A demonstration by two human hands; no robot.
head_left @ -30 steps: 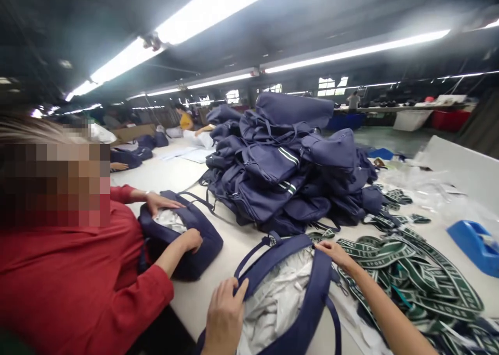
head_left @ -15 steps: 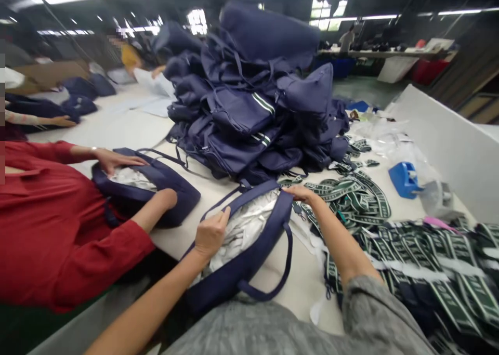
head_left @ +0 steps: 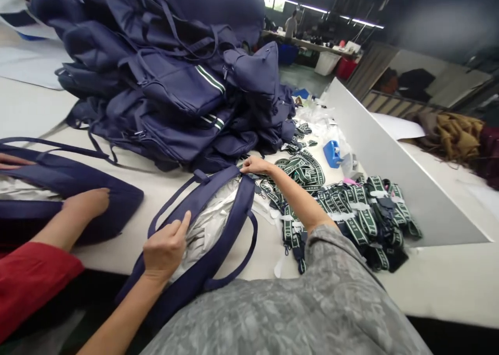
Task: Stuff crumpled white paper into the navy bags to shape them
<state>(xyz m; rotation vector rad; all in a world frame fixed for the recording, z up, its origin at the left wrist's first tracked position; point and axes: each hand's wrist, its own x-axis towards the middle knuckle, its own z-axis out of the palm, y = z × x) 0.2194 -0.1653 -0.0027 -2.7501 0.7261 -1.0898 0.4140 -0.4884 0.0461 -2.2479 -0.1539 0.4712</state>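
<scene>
A navy duffel bag lies slantwise before me at the table edge, its top gaping and crumpled white paper showing inside. My left hand is closed on the near-left rim of the opening, index finger stretched along the edge. At the far end of the opening, my right hand pinches the bag's corner where the zipper ends; a zipper pull cannot be made out. One carrying handle loops out over the table on the right, the other lies along the left side.
A large heap of navy bags rises behind. On the right lie green-and-white lettered straps, a blue tape dispenser and a grey partition. At left, a co-worker's red sleeve and hands are at another navy bag.
My view has swung right, so bags and heap sit further left in the picture. My left hand stays closed on the rim and my right hand remains at the bag's far end.
</scene>
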